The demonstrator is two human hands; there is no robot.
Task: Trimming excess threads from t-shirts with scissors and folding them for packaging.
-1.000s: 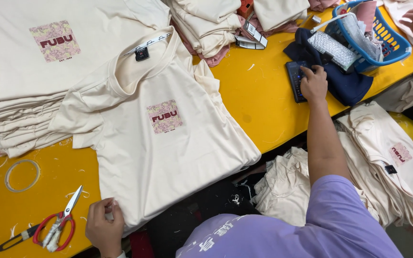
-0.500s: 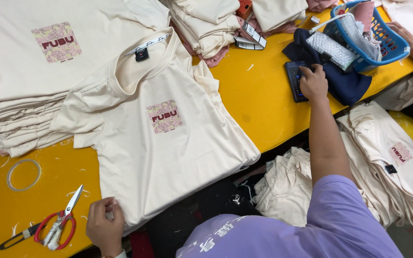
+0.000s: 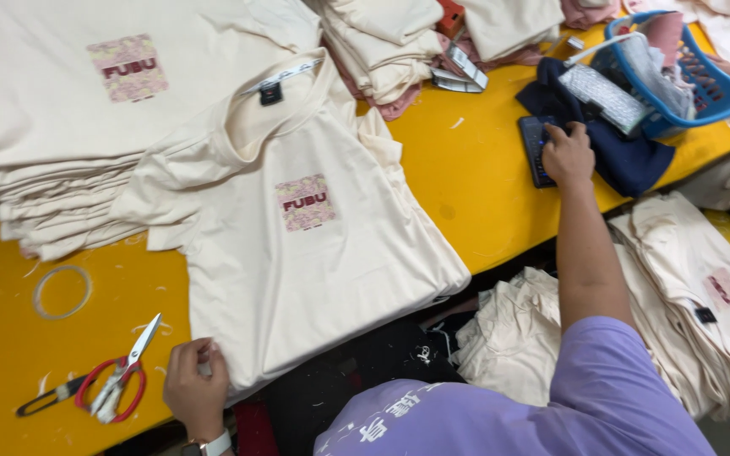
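Cream T-shirt (image 3: pixel 297 245) lies spread flat, front up, on the yellow table (image 3: pixel 483 186), its collar toward the far side and its hem hanging slightly over the near edge; a small pink printed patch sits on its chest. The left hand (image 3: pixel 196 390) rests at the shirt's lower left corner, fingers curled and pinching the hem against the table. The right hand (image 3: pixel 568 154) is stretched far out to the right, fingers bent down and pressing on a dark calculator-like device (image 3: pixel 536 145) that lies on a navy cloth (image 3: pixel 627 156). Just beyond that cloth stands a blue plastic basket (image 3: pixel 711 84) holding fabric pieces. Red-handled scissors (image 3: pixel 116 376) lie near the left hand, blades pointing toward the shirt, and a clear tape ring (image 3: pixel 62 291) lies farther up on the bare table. A tall stack of matching cream shirts (image 3: pixel 69 127) fills the far left, touching the spread shirt's sleeve. More folded cream garments (image 3: pixel 686 295) are heaped below the table's right edge.
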